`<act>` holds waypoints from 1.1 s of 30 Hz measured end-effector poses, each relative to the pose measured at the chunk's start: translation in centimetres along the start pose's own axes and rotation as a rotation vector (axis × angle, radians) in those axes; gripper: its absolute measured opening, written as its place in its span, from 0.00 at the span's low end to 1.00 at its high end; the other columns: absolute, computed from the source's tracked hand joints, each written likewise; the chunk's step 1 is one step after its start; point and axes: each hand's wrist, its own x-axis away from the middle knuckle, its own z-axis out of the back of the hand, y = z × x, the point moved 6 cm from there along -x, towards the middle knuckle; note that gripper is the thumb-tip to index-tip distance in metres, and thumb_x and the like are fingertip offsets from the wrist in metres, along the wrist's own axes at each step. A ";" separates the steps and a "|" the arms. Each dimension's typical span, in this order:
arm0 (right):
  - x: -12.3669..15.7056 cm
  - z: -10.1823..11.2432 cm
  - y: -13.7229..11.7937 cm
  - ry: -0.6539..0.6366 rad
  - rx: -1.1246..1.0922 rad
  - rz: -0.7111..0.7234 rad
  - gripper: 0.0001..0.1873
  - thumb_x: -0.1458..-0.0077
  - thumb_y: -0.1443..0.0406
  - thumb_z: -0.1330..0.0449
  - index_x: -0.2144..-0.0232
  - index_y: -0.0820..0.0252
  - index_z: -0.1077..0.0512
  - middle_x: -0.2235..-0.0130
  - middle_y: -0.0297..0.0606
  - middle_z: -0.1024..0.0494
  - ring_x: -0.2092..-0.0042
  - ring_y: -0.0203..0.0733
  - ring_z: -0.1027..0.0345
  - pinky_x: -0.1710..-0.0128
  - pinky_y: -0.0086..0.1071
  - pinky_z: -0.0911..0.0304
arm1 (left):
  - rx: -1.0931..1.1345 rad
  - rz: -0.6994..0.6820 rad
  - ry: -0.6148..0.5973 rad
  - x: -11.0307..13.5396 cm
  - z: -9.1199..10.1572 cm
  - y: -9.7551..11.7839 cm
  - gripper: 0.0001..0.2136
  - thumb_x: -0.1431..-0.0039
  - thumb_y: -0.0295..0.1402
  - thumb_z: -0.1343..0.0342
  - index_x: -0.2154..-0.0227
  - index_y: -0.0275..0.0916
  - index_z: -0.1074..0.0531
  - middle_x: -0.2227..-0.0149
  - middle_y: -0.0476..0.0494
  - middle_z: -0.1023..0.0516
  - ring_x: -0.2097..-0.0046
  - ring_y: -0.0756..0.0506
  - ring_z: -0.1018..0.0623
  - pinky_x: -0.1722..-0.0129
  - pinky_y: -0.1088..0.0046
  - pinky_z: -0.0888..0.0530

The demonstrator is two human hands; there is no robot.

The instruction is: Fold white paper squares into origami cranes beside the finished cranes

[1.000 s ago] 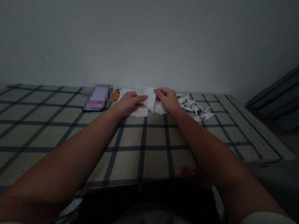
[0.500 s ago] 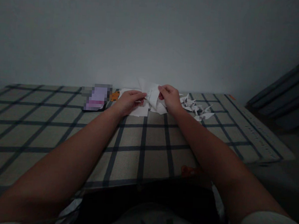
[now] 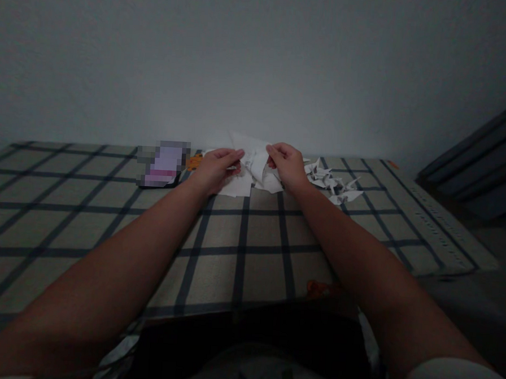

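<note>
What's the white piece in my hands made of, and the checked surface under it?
White piece: thin matte paper by the look, creased and with sharp folds. Checked surface: probably woven cloth, dull, no shine; dim light leaves it open.

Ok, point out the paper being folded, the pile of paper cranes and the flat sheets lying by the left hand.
folded paper (image 3: 257,161): head view, on its white middle panel.
paper cranes (image 3: 330,184): head view, on the centre of the pile.
flat sheets (image 3: 237,188): head view, on the near corner.
</note>
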 end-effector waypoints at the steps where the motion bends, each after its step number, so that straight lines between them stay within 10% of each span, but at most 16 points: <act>1: 0.0 -0.1 0.0 -0.004 -0.005 -0.002 0.13 0.42 0.58 0.37 0.73 0.60 0.31 0.78 0.27 0.31 0.76 0.28 0.38 0.73 0.24 0.41 | -0.008 -0.014 0.011 0.0 0.1 0.1 0.17 0.59 0.41 0.26 0.77 0.35 0.25 0.77 0.50 0.28 0.73 0.54 0.29 0.71 0.80 0.30; 33: 0.3 -0.6 0.0 -0.094 0.142 0.102 0.15 0.40 0.55 0.40 0.73 0.58 0.31 0.76 0.29 0.29 0.73 0.31 0.36 0.69 0.28 0.41 | 0.136 -0.081 0.199 -1.2 2.2 0.6 0.14 0.53 0.41 0.30 0.73 0.41 0.29 0.73 0.50 0.27 0.67 0.50 0.25 0.69 0.75 0.28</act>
